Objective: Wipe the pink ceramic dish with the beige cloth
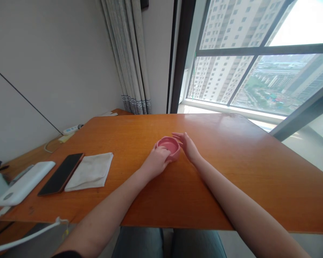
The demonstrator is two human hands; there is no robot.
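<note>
A small pink bowl (pixel 174 154) with a thick rim rests on the wooden table (pixel 220 193), a little beyond the middle of its near part. My left hand (pixel 157 159) grips the bowl's near left side, with fingers reaching over the rim to the inside. At the bowl's right side is my right hand (pixel 187 145), fingers stretched out and close to the rim. Whether its fingertips touch the bowl I cannot tell.
To the left lie a folded white cloth (pixel 93 172), a dark phone-like slab (pixel 61 173) and a white power bank (pixel 27 182) with a cable. A power strip (pixel 71 129) sits at the far left. A large window (pixel 231 52) stands behind on the right.
</note>
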